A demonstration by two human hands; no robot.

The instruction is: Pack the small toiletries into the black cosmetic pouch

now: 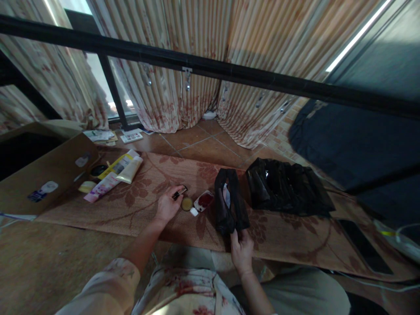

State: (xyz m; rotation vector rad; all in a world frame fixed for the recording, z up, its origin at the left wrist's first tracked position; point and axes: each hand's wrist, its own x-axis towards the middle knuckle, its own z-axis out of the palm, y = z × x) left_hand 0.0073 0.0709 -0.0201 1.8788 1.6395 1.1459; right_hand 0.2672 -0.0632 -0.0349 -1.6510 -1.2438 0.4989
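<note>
Black bag (241, 204), gripped by our right hand (242, 250), already held something pale (226, 194). Our left hand (168, 204) gripped a dark tube (180, 193); a jar (187, 204) remained outside.

From the person's head, the single camera looked forward and down, fairly near the bare left hand (169, 203) and bare right hand (242, 251), facing tall, striped fabric curtains (200, 105) beyond the long, reddish-brown, floral-patterned cloth (288, 236).
</note>
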